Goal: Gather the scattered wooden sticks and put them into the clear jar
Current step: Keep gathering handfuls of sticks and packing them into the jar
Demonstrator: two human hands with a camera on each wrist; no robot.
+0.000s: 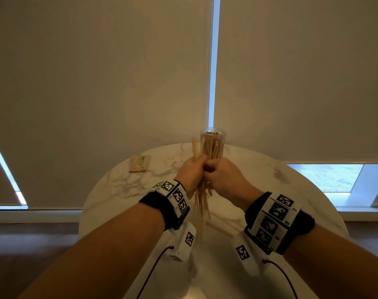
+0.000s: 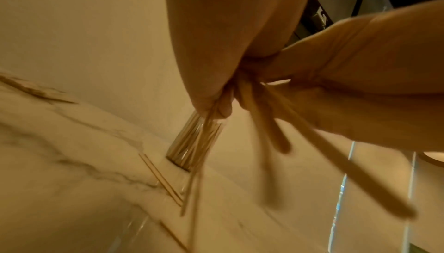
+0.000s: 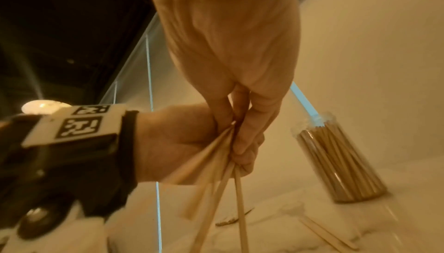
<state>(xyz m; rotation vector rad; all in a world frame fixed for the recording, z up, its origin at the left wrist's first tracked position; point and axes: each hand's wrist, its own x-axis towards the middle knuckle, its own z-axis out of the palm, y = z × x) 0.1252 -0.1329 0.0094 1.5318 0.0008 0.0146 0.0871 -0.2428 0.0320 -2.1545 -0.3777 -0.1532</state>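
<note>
I hold a bundle of thin wooden sticks [image 1: 202,203] upright above the table, gripped by both hands pressed together. My left hand [image 1: 193,168] wraps round it from the left and my right hand [image 1: 217,172] curls on it from the right. In the right wrist view my right fingers [image 3: 242,124] pinch the bundle [image 3: 216,186] against the left hand [image 3: 177,143]. Just behind the hands stands the clear jar [image 1: 212,145], upright and packed with sticks; its lower part is hidden. A few loose sticks [image 1: 225,223] lie on the marble under my wrists.
The round white marble table [image 1: 123,186] stands against drawn roller blinds. A flat packet of sticks [image 1: 139,163] lies at its far left. In the left wrist view two loose sticks [image 2: 161,179] lie near the jar [image 2: 194,143].
</note>
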